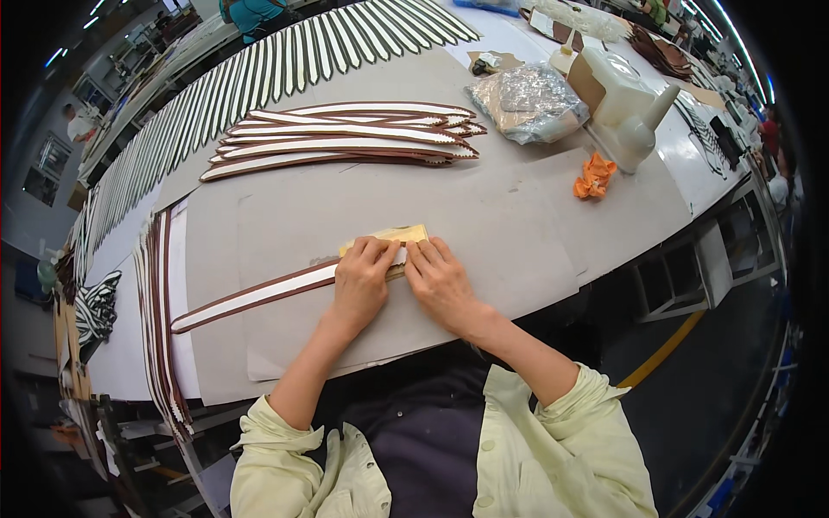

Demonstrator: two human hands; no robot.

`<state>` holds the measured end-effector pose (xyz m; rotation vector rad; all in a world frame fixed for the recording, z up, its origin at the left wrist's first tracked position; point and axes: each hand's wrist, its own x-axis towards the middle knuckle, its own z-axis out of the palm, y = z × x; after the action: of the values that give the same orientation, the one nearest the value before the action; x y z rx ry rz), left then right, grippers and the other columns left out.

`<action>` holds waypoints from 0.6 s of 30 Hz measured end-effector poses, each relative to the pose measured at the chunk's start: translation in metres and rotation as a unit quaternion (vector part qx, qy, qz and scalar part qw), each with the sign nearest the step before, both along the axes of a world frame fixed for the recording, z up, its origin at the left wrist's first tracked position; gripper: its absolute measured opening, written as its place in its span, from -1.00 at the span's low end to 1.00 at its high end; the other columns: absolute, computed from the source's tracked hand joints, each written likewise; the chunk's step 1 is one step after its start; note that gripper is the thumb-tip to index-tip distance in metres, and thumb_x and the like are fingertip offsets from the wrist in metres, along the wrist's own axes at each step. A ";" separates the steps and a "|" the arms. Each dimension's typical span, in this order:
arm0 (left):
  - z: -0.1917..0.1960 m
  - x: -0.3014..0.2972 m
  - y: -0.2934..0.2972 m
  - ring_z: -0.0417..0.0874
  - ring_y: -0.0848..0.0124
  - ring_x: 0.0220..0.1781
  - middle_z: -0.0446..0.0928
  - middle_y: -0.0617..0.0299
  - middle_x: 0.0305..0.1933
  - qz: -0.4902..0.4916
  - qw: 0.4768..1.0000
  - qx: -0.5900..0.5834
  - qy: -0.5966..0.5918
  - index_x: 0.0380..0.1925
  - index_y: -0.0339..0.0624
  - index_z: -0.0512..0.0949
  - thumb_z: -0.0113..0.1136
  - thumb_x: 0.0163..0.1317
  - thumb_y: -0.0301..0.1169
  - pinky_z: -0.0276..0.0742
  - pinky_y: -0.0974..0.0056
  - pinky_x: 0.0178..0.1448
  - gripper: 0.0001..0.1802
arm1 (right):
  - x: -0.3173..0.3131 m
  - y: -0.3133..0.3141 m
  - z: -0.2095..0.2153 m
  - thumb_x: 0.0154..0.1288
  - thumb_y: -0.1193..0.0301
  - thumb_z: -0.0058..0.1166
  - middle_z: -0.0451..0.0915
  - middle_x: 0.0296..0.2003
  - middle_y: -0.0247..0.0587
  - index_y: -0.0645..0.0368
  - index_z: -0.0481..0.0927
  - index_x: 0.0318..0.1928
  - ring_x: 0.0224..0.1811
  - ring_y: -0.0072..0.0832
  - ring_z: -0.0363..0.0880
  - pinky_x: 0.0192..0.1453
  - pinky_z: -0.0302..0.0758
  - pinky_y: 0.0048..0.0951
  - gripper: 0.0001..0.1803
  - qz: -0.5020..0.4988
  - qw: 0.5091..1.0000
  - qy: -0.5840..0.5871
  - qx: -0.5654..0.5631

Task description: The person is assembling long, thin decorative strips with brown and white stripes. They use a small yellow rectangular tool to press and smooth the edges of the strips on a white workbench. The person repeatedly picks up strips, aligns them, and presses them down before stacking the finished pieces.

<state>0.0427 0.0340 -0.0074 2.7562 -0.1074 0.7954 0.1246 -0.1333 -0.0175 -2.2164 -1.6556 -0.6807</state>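
Striped straps point(298, 59) rowed along the bench point(125, 363) at eleven o'clock, a co-worker point(256, 17) beyond them and tube lights point(744, 43) at two o'clock mark this as a factory workshop.

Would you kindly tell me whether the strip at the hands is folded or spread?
Spread where visible: the strip lies outstretched leftward from the left hand; its covered end, I cannot tell.

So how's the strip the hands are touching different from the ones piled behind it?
The handled strip lies singly, while the piled strips overlap. The left hand and right hand touch the handled strip; neither touches the piled strips. The handled strip slants more than the piled strips. Both have white middles and brown edges.
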 end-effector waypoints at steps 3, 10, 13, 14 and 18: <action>0.001 -0.001 -0.003 0.65 0.13 -0.01 0.62 0.12 -0.10 -0.003 0.999 0.031 -0.002 0.02 -0.31 0.69 0.21 0.03 -0.67 0.66 0.09 -0.05 -0.54 | 0.003 0.000 0.001 0.13 0.49 0.10 0.65 0.01 0.16 0.52 0.65 -0.03 0.19 -0.07 0.58 0.48 0.40 -0.03 -0.59 0.017 1.000 0.013 0.001; 0.000 -0.004 -0.004 0.64 0.11 0.01 0.62 0.10 -0.07 -0.015 0.998 0.059 0.024 0.07 -0.31 0.66 0.21 0.03 -0.67 0.68 0.09 -0.06 -0.49 | 0.008 0.000 0.001 0.11 0.49 0.12 0.64 -0.04 0.11 0.48 0.66 -0.05 0.19 -0.05 0.56 0.43 0.43 -0.08 -0.61 0.056 0.994 0.062 0.068; 0.001 -0.007 -0.005 0.63 0.11 0.02 0.61 0.10 -0.06 0.005 1.000 0.011 0.003 0.06 -0.33 0.66 0.20 0.03 -0.68 0.68 0.09 -0.05 -0.51 | 0.013 -0.001 0.007 0.10 0.51 0.12 0.64 -0.02 0.12 0.49 0.64 -0.03 0.18 -0.06 0.56 0.40 0.44 -0.13 -0.59 0.074 0.994 0.061 0.047; 0.001 -0.007 -0.005 0.63 0.11 0.02 0.61 0.10 -0.05 0.012 1.000 0.021 0.002 0.05 -0.34 0.66 0.20 0.03 -0.68 0.68 0.09 -0.05 -0.51 | 0.014 -0.002 0.009 0.10 0.52 0.12 0.63 -0.02 0.12 0.49 0.64 -0.02 0.18 -0.06 0.56 0.39 0.45 -0.14 -0.59 0.081 0.995 0.055 0.036; 0.001 -0.007 -0.008 0.63 0.10 0.03 0.61 0.10 -0.04 0.025 0.998 0.051 0.019 0.05 -0.34 0.66 0.20 0.03 -0.68 0.68 0.08 -0.05 -0.51 | 0.013 0.001 0.007 0.01 0.60 0.13 0.61 0.00 0.14 0.51 0.62 -0.06 0.18 -0.01 0.55 0.41 0.45 -0.12 -0.59 0.087 0.992 0.089 -0.010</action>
<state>0.0359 0.0255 -0.0062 2.8784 -0.0731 0.7706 0.1372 -0.1319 -0.0104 -2.0475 -1.7435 -0.4112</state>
